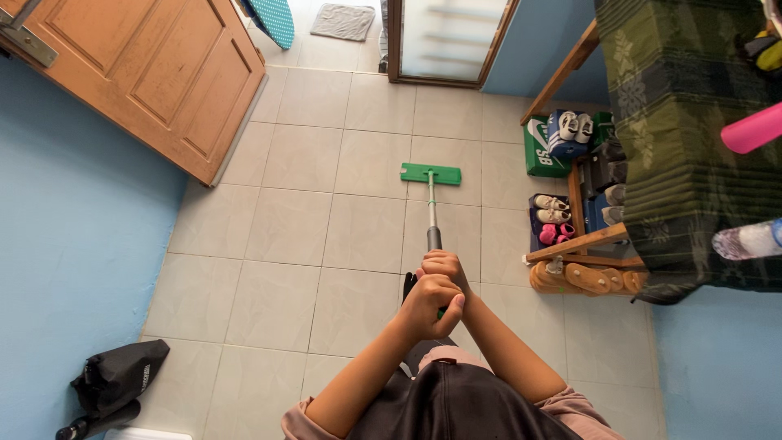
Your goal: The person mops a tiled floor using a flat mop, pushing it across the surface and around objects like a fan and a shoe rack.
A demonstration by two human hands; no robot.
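Note:
I hold a flat mop with both hands in front of my body. Its green rectangular head rests flat on the pale tiled floor, and its thin metal handle runs back to my grip. My left hand wraps the handle nearer to me. Just above it, my right hand closes on the handle's dark section. Both forearms reach forward from the bottom of the view.
An open wooden door stands at the left against a blue wall. A wooden shoe rack with several shoes and a green box sits right, under a dark patterned cloth. A black bag lies bottom left. A doorway is ahead.

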